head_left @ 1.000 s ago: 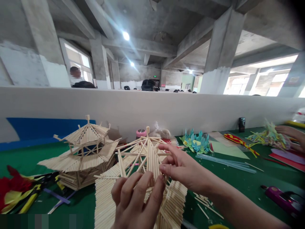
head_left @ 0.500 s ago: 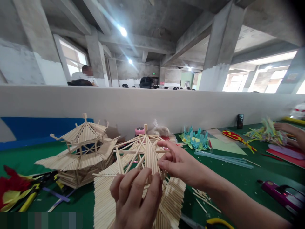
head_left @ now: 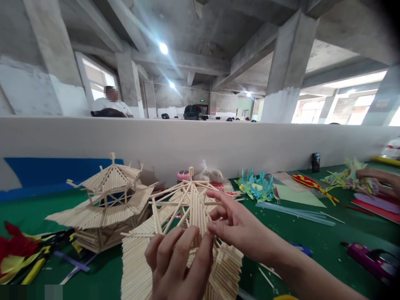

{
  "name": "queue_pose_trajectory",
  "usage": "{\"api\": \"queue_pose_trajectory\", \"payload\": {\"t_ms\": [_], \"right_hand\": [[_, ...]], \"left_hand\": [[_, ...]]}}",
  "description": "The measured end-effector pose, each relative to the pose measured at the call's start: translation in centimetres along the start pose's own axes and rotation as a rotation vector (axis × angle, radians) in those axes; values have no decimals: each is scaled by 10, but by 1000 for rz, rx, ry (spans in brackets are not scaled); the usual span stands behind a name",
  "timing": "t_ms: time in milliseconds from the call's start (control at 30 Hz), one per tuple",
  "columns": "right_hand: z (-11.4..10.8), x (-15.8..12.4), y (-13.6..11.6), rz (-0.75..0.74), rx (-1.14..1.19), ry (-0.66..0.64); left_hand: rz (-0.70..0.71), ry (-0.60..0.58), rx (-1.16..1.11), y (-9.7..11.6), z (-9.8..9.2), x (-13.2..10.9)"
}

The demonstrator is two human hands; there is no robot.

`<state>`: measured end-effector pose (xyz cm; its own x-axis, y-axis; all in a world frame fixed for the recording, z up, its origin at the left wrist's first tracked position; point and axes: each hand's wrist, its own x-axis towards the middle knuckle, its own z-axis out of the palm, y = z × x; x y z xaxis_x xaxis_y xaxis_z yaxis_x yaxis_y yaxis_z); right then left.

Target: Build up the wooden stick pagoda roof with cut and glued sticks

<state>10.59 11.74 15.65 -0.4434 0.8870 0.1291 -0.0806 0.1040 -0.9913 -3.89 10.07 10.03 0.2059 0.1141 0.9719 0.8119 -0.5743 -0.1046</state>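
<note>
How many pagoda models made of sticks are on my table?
2: a farther pagoda at the left, and a nearer pagoda in the middle, partly covered by the left hand and right hand. No others show.

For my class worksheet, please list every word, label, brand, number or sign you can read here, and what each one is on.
No text can be read for certain.
Green lit sign at the far back: too small.
Red sign just below it, to the right: too small.
Notice on the far-right pillar: too blurred.
Black upright object: any markings too blurred.
Nearer stick model: no lettering visible.
</note>
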Motion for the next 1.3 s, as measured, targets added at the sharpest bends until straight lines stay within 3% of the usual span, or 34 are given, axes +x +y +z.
{"api": "queue_pose_trajectory", "payload": {"t_ms": [1033, 1133, 1300], "right_hand": [[-1, 3, 1, -18, 4, 2], [-1, -2, 3, -50, -100, 15], [-2, -20, 0, -222, -520, 162]], "left_hand": [[-15, -2, 34, 4, -1, 3], [-7, -3, 45, 4, -2, 0], [80, -35, 57, 2, -9, 3]]}}
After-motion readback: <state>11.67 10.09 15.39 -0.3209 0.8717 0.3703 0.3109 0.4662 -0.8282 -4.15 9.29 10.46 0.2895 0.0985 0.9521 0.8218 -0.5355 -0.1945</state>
